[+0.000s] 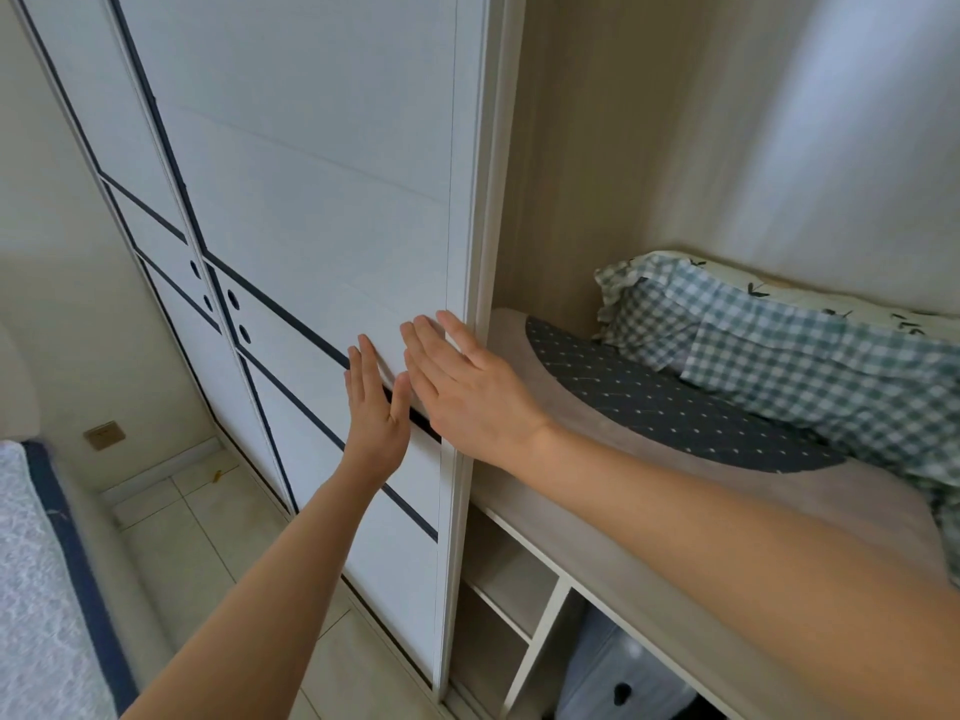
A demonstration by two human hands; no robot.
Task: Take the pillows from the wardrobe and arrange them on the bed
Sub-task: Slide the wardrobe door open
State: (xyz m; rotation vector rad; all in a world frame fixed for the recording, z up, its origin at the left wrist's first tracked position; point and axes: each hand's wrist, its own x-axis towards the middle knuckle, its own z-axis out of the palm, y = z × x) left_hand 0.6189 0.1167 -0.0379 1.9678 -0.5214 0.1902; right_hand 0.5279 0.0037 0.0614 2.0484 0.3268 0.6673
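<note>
The white sliding wardrobe door (322, 210) with dark trim lines stands slid to the left, so the right compartment is open. My left hand (375, 407) lies flat on the door, fingers spread. My right hand (462, 381) rests flat beside it, close to the door's right edge. Inside, on a wooden shelf (613, 579), lies a green-and-white checked pillow (789, 356). In front of it lies a dark dotted pillow (670, 407) partly wrapped in translucent white cover. The bed (36, 579) shows at the lower left edge.
Below the shelf are small open cubbies (509, 589) and a pale bundle (623, 672). Pale tile floor (208, 537) lies between the wardrobe and the bed. A brass wall socket (104, 435) sits low on the left wall.
</note>
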